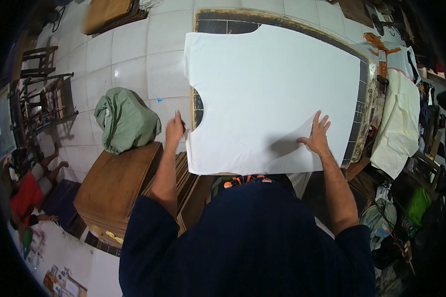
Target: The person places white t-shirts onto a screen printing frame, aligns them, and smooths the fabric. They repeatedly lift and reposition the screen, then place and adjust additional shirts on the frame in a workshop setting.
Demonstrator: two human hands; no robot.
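A white shirt-shaped cloth (pixel 277 94) lies spread flat over a dark-tiled table (pixel 223 26), its curved neckline toward the left and its straight hem toward the right. My right hand (pixel 318 133) is open, fingers spread, over the cloth near its lower right part, casting a shadow on it. Whether the fingertips press on the fabric is hard to tell. Beside the neckline's near shoulder edge is my left hand (pixel 174 130), seen side-on with its thumb up. It appears open, with no cloth visibly held, and some of its fingers are hidden.
Left of me stands a stack of brown boards (pixel 119 180), with a crumpled green cloth (pixel 126 120) by it. A cream cloth (pixel 396 123) hangs at the right, above piled bags (pixel 381 222). Another person in red (pixel 27 193) is at far left.
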